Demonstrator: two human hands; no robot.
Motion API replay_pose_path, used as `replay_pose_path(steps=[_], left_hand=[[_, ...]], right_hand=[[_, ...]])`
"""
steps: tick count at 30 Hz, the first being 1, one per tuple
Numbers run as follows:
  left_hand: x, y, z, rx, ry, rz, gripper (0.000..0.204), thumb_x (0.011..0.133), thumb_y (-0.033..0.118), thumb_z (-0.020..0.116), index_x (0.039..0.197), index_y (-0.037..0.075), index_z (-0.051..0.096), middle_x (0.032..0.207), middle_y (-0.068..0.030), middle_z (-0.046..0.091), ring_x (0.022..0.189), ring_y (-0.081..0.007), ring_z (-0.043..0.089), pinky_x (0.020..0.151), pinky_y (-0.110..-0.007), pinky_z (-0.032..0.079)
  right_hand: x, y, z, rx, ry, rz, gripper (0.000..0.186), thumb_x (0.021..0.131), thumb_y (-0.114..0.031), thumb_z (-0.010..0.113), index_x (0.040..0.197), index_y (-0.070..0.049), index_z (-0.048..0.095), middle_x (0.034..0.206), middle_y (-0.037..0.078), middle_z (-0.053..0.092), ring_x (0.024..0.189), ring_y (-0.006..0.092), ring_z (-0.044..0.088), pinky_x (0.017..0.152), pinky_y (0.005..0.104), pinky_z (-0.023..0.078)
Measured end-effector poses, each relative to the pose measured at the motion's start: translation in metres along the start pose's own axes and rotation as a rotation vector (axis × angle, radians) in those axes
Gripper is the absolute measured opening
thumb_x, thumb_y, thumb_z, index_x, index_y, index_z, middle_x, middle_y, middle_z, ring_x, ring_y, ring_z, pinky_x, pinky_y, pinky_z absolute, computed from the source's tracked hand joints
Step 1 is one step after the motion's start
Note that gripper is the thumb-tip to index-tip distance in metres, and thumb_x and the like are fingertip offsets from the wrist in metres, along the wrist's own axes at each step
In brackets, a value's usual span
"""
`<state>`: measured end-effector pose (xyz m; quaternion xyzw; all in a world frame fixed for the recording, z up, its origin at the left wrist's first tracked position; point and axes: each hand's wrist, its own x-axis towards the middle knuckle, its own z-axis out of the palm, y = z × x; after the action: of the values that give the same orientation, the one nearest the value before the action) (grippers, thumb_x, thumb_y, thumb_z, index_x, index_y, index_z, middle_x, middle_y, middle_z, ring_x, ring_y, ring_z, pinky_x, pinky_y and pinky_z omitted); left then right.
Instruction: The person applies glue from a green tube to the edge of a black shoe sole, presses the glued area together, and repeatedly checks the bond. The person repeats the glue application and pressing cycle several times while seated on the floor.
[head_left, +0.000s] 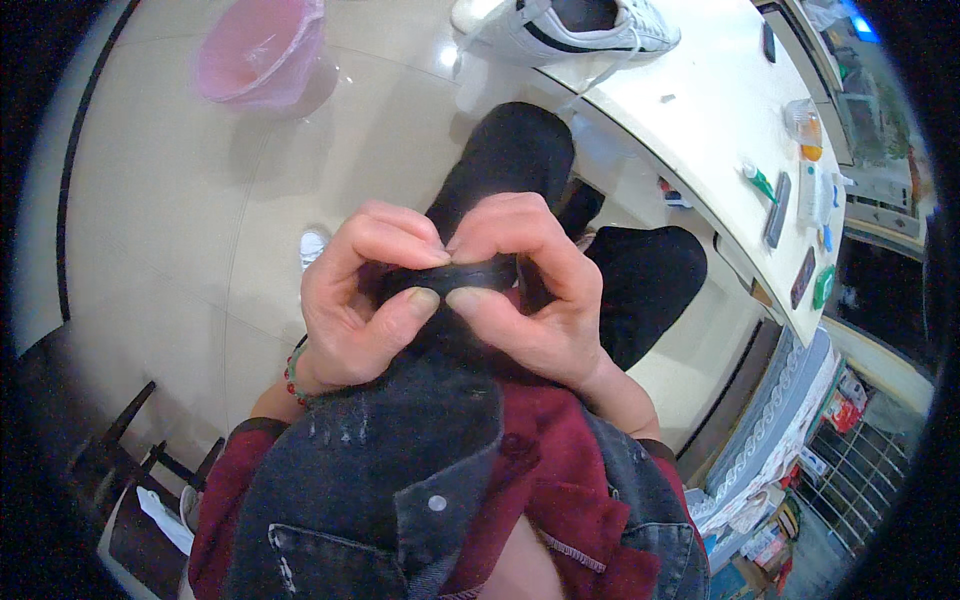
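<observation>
Both hands are raised in front of my torso, pinching a dark, black strip (pixel 462 277) with a lengthwise ridge or seam. What the strip is made of cannot be made out. My left hand (pixel 350 295) has its thumb below the strip and its forefinger above. On the other side my right hand (pixel 540 285) grips it the same way, the two sets of fingertips nearly meeting in the middle. The strip's ends are hidden behind my curled fingers. A red-and-green beaded bracelet (pixel 293 375) circles my left wrist.
A white table (pixel 690 110) curves along the right, bearing a white sneaker (pixel 590 35) with a black stripe, a green tube (pixel 759 180), a grey bar (pixel 777 210) and a phone (pixel 803 277). A pink lined bin (pixel 262 55) stands at upper left. A dark chair (pixel 150 450) is lower left.
</observation>
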<state>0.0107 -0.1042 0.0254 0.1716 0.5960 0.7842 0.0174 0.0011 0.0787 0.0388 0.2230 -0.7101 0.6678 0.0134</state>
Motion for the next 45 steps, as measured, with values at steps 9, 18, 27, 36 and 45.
replay_pose_path(steps=[9, 18, 27, 36, 45], left_hand=[[-0.006, -0.007, -0.009, -0.094, 0.068, 0.018, 0.023, 0.08, 0.0, 0.061, 0.103, 0.0, 0.057, 0.106, -0.0142, 0.054, 0.095, -0.0168, 0.054, 0.087, -0.029, 0.043], [-0.003, -0.009, -0.009, -0.105, 0.048, 0.008, 0.024, 0.08, 0.002, 0.062, 0.103, 0.0, 0.057, 0.105, -0.0139, 0.054, 0.094, -0.0167, 0.054, 0.086, -0.028, 0.043], [-0.001, -0.007, -0.005, -0.059, 0.018, 0.004, 0.024, 0.079, -0.001, 0.062, 0.102, 0.0, 0.057, 0.106, -0.0139, 0.054, 0.095, -0.0173, 0.054, 0.087, -0.029, 0.043], [0.002, -0.004, -0.002, -0.041, -0.015, 0.011, 0.024, 0.079, 0.0, 0.064, 0.101, 0.0, 0.057, 0.106, -0.0142, 0.055, 0.095, -0.0178, 0.054, 0.087, -0.029, 0.042], [0.004, -0.003, -0.004, -0.008, -0.043, 0.005, 0.029, 0.077, -0.002, 0.066, 0.104, 0.0, 0.058, 0.106, -0.0136, 0.055, 0.096, -0.018, 0.055, 0.085, -0.029, 0.044]], right_hand=[[0.011, 0.002, 0.013, -0.016, -0.023, 0.009, 0.028, 0.071, 0.005, 0.069, 0.096, 0.0, 0.059, 0.098, 0.01, 0.059, 0.093, 0.0225, 0.057, 0.085, 0.0323, 0.044], [0.008, 0.001, 0.011, 0.002, -0.004, 0.055, 0.027, 0.072, 0.005, 0.069, 0.096, -0.001, 0.058, 0.098, 0.01, 0.059, 0.093, 0.0206, 0.056, 0.084, 0.0305, 0.045], [0.002, 0.002, 0.014, 0.041, 0.085, 0.108, 0.03, 0.07, -0.001, 0.072, 0.096, -0.003, 0.058, 0.097, 0.009, 0.059, 0.093, 0.0229, 0.056, 0.085, 0.0331, 0.043], [0.0, 0.002, 0.005, 0.028, 0.066, 0.019, 0.027, 0.073, -0.007, 0.068, 0.096, -0.001, 0.057, 0.099, 0.012, 0.058, 0.095, 0.0228, 0.054, 0.087, 0.0338, 0.043], [0.003, 0.002, 0.0, -0.053, 0.04, -0.048, 0.024, 0.073, -0.008, 0.069, 0.094, -0.001, 0.059, 0.098, 0.013, 0.059, 0.094, 0.0237, 0.054, 0.086, 0.0342, 0.043]])
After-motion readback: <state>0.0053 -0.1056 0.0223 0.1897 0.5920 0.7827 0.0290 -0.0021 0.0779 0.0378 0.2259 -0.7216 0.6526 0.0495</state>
